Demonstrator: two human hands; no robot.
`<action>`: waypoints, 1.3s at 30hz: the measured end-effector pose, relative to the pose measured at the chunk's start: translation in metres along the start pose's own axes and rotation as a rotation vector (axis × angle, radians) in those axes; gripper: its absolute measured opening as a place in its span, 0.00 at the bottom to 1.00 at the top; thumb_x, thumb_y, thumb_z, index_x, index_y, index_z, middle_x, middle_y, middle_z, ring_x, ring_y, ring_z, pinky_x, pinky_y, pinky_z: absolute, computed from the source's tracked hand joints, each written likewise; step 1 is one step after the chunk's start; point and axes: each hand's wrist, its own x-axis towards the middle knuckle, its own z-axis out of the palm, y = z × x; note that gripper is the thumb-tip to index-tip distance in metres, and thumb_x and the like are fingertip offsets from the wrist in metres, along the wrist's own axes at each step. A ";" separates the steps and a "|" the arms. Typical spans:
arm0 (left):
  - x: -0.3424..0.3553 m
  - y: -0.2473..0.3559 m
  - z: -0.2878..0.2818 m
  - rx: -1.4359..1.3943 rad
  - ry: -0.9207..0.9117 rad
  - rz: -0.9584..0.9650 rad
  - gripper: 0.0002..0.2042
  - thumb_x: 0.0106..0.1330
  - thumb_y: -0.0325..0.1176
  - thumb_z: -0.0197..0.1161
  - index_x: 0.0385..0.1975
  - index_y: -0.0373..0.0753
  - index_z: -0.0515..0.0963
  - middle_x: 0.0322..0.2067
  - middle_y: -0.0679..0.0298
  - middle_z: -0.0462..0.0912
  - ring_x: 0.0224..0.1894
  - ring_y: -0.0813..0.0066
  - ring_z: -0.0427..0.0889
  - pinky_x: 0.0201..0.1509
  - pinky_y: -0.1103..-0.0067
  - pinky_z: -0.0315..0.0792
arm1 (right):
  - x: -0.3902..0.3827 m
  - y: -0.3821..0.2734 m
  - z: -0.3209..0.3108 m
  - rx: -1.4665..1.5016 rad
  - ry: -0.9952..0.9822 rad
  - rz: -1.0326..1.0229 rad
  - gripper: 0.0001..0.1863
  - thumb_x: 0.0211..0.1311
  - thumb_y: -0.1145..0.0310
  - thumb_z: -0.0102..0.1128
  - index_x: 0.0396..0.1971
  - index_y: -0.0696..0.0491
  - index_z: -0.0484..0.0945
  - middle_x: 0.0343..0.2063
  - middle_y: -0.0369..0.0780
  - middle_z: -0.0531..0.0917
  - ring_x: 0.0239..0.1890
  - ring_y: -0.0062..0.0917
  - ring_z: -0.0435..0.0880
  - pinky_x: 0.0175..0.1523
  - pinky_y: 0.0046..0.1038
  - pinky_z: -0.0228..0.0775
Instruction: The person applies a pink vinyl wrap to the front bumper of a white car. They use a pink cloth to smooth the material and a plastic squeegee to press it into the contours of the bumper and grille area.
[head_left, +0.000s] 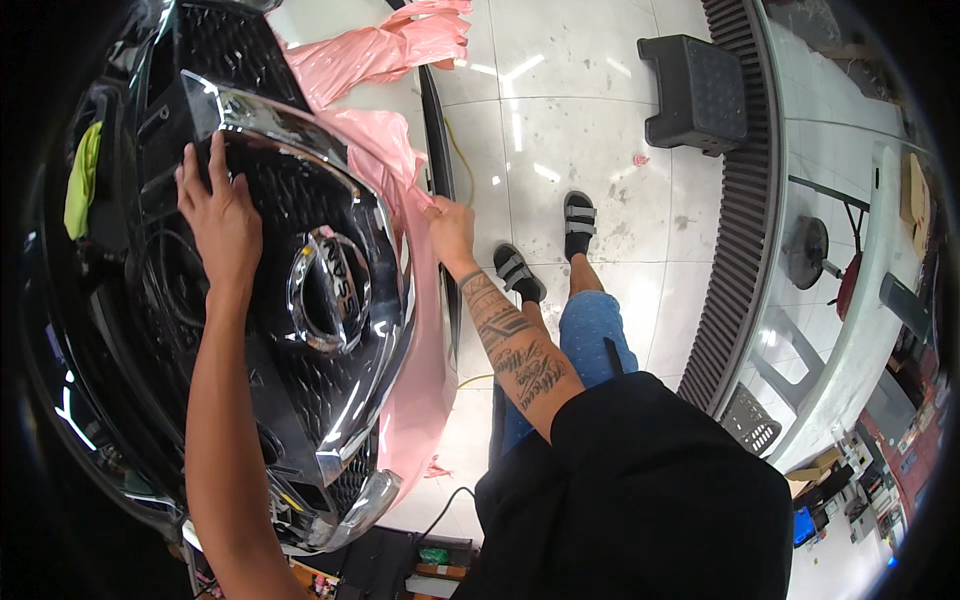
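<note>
My left hand (220,222) lies with its fingers spread on the black upper part of a car's front grille (290,400), its fingertips by the corner of the chrome trim (275,118). It holds nothing. Glossy pink film (422,430) runs along the grille's outer edge and hangs down toward the floor side. My right hand (452,232) is closed on the edge of that film, pinching it beside the bumper. A chrome ring emblem (298,290) sits mid-grille, below and to the right of my left hand.
More crumpled pink film (375,58) lies over the white bodywork at the top. A dark step stool (695,92) stands on the tiled floor at upper right, beside a long ribbed grate (738,230). A yellow-green cloth (82,180) lies at far left. A thin yellow cord (462,150) trails near the bumper.
</note>
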 end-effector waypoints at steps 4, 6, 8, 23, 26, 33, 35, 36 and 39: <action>-0.001 -0.009 0.004 0.030 0.059 0.040 0.24 0.66 0.31 0.49 0.63 0.48 0.59 0.63 0.47 0.56 0.64 0.43 0.55 0.66 0.60 0.52 | 0.001 0.001 -0.001 -0.178 -0.013 -0.105 0.08 0.51 0.71 0.53 0.21 0.60 0.78 0.20 0.53 0.77 0.26 0.47 0.77 0.33 0.42 0.67; -0.001 -0.008 0.007 0.012 0.044 0.003 0.24 0.66 0.31 0.49 0.63 0.50 0.59 0.64 0.49 0.55 0.65 0.43 0.53 0.65 0.58 0.56 | 0.002 0.006 0.001 -0.167 0.031 -0.182 0.11 0.51 0.68 0.54 0.18 0.60 0.75 0.17 0.53 0.75 0.23 0.49 0.75 0.30 0.43 0.63; -0.002 -0.007 0.009 -0.008 0.017 -0.049 0.23 0.67 0.33 0.48 0.63 0.52 0.58 0.64 0.52 0.54 0.66 0.43 0.51 0.61 0.54 0.62 | 0.001 0.006 0.000 -0.227 0.018 -0.181 0.11 0.51 0.67 0.55 0.18 0.59 0.76 0.18 0.53 0.76 0.24 0.48 0.75 0.31 0.42 0.65; -0.013 0.003 -0.019 -0.093 0.022 -0.286 0.22 0.58 0.27 0.50 0.55 0.50 0.65 0.61 0.55 0.60 0.66 0.50 0.54 0.49 0.47 0.68 | 0.009 -0.004 -0.023 0.060 -0.476 0.203 0.12 0.59 0.70 0.51 0.40 0.56 0.78 0.33 0.33 0.80 0.34 0.19 0.78 0.36 0.26 0.69; -0.020 0.009 -0.016 -0.096 0.047 -0.357 0.24 0.59 0.33 0.53 0.58 0.51 0.64 0.61 0.56 0.61 0.66 0.53 0.55 0.56 0.43 0.58 | 0.008 -0.013 -0.041 0.082 -0.703 0.350 0.21 0.64 0.64 0.49 0.57 0.53 0.67 0.45 0.36 0.77 0.50 0.22 0.74 0.51 0.34 0.67; -0.126 0.107 -0.092 -0.522 0.459 -0.525 0.23 0.55 0.28 0.56 0.54 0.43 0.70 0.55 0.56 0.68 0.61 0.56 0.63 0.63 0.59 0.58 | 0.017 -0.002 -0.094 -0.345 -0.869 0.100 0.34 0.63 0.67 0.53 0.66 0.58 0.50 0.60 0.49 0.64 0.55 0.30 0.70 0.48 0.31 0.69; -0.198 0.146 -0.102 -0.583 0.321 -0.705 0.23 0.54 0.28 0.58 0.53 0.41 0.71 0.54 0.57 0.70 0.60 0.55 0.65 0.62 0.62 0.60 | 0.057 0.041 -0.142 -0.498 -0.928 0.159 0.29 0.63 0.66 0.53 0.62 0.58 0.58 0.50 0.47 0.74 0.45 0.27 0.76 0.42 0.28 0.71; -0.240 0.170 -0.100 -0.614 0.327 -0.857 0.23 0.54 0.28 0.58 0.53 0.40 0.70 0.53 0.56 0.71 0.58 0.55 0.66 0.61 0.63 0.60 | 0.082 0.060 -0.173 -0.611 -1.014 0.191 0.26 0.64 0.65 0.52 0.59 0.58 0.63 0.44 0.45 0.78 0.39 0.26 0.79 0.38 0.27 0.72; -0.355 0.253 -0.138 -0.629 0.120 -1.357 0.20 0.58 0.30 0.58 0.51 0.36 0.70 0.47 0.52 0.75 0.51 0.53 0.71 0.58 0.65 0.63 | 0.150 0.101 -0.279 -0.686 -1.205 0.618 0.18 0.65 0.53 0.48 0.38 0.52 0.77 0.28 0.35 0.79 0.25 0.21 0.78 0.22 0.23 0.66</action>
